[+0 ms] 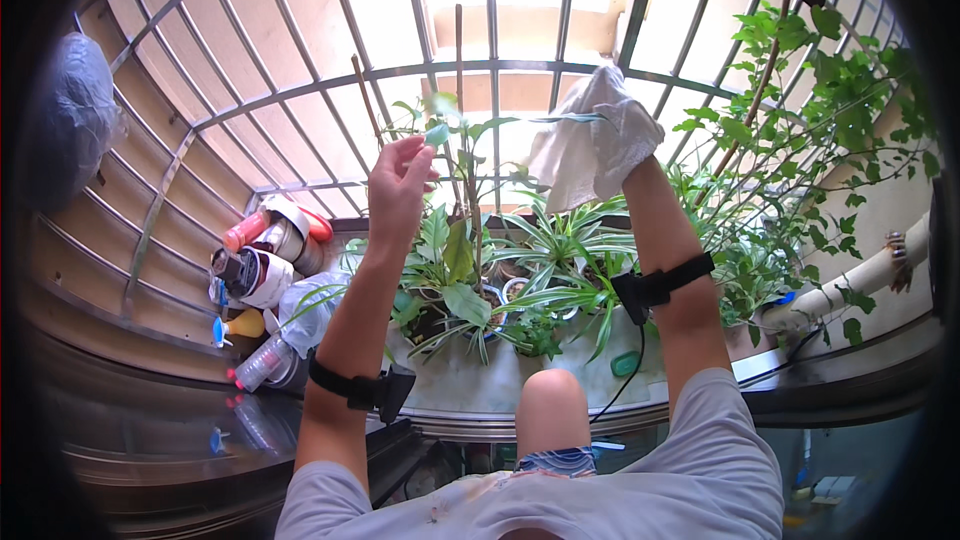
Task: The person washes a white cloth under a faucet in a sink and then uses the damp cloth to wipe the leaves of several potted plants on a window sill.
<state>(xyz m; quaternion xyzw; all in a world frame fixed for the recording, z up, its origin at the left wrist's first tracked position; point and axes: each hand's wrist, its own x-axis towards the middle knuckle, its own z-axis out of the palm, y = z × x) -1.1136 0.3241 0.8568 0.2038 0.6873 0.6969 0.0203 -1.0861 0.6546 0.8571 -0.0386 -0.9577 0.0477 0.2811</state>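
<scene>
My left hand [400,180] is raised with its fingers closed at a green leaf [437,135] of a tall plant. My right hand is hidden beneath a white cloth [598,140] that drapes over it. A long narrow leaf [540,119] runs from the tall plant's stem [468,165] to the cloth, its end lying against the fabric. Broad leaves [458,250] grow lower on the plant, one of them yellowish. Below both hands, spider plants [570,240] with striped leaves spread from their pots.
Metal window bars [490,67] curve around the plants. Bottles [262,365] and other containers crowd the left ledge, beside a clear plastic bag [312,310]. A climbing vine [800,140] fills the right side, near a pale pipe [850,285]. A green object [625,364] lies on the sill.
</scene>
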